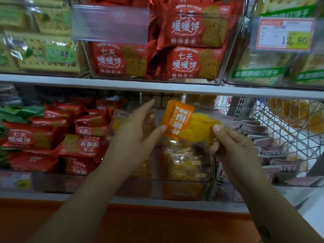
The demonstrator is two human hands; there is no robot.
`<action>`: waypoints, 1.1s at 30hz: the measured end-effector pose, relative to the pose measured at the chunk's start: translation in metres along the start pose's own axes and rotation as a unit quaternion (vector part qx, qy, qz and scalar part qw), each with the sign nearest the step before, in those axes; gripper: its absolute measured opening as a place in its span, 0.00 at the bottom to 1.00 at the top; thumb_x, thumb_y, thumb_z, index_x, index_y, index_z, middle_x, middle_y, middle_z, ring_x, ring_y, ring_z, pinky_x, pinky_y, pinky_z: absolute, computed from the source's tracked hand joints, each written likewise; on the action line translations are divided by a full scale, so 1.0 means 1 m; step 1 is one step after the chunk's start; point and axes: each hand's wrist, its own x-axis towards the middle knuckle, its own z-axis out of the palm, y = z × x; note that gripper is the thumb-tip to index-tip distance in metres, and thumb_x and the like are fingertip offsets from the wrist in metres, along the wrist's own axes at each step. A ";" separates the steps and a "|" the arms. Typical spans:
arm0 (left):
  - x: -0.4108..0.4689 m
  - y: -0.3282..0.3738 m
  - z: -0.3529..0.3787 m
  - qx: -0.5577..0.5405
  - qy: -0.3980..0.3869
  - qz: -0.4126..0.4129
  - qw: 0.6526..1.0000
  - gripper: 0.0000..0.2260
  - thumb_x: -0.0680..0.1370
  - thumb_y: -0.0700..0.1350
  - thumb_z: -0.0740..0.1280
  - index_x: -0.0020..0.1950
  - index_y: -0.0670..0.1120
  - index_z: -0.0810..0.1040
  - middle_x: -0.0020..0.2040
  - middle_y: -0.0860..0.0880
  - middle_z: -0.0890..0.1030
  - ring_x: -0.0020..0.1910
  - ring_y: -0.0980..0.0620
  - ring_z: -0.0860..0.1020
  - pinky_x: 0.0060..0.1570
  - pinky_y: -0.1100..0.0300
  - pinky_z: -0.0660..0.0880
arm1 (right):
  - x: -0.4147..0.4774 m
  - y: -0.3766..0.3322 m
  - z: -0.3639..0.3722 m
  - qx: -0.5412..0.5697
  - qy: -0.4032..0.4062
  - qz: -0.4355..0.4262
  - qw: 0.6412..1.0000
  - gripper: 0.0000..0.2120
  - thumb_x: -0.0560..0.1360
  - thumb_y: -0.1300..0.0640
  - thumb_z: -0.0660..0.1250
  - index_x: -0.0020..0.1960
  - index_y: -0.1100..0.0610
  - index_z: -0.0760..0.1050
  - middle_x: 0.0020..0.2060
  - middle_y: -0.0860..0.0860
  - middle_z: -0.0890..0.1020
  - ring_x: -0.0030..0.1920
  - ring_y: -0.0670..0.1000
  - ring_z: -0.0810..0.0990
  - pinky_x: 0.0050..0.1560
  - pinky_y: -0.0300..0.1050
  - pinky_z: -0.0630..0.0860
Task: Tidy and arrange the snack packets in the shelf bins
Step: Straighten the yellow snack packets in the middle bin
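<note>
1. Red packets [78,148] are filling the left bin [52,183]; stacked orange packets [184,165], seemingly, the middle bin [182,190].
2. Your right hand [235,148] is pinching the raised orange packet [178,120] above it; your left hand [133,135], fingers straight, is touching it.

The right hand [233,144] pinches an orange snack packet [178,120] by its clear end (something yellow inside); the left hand [133,135], fingers straight, touches its orange edge with the thumb.
</note>
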 end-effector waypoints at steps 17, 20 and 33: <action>-0.010 0.002 0.029 0.067 -0.207 0.027 0.976 0.09 0.78 0.49 0.64 0.57 0.52 0.79 0.36 0.55 0.80 0.35 0.62 0.75 0.32 0.65 0.70 | 0.003 -0.020 -0.013 -0.350 -0.060 -0.301 0.885 0.07 0.72 0.48 0.65 0.49 0.46 0.77 0.43 0.35 0.77 0.47 0.33 0.76 0.47 0.25 0.71; -0.010 -0.001 0.026 0.054 -0.212 0.021 0.975 0.14 0.78 0.45 0.65 0.62 0.56 0.77 0.47 0.59 0.82 0.37 0.70 0.74 0.35 0.75 0.69 | 0.013 -0.020 -0.006 -0.439 -0.147 -0.263 0.846 0.06 0.73 0.52 0.67 0.47 0.50 0.81 0.41 0.39 0.80 0.43 0.38 0.77 0.46 0.30 0.73; -0.021 -0.007 0.068 -0.210 -0.218 -0.242 0.922 0.34 0.64 0.61 0.63 0.70 0.60 0.61 0.69 0.49 0.70 0.67 0.50 0.69 0.66 0.48 0.68 | -0.011 0.025 0.002 -0.642 -0.281 -0.251 0.668 0.21 0.77 0.42 0.48 0.54 0.49 0.76 0.45 0.45 0.83 0.46 0.49 0.82 0.59 0.47 0.60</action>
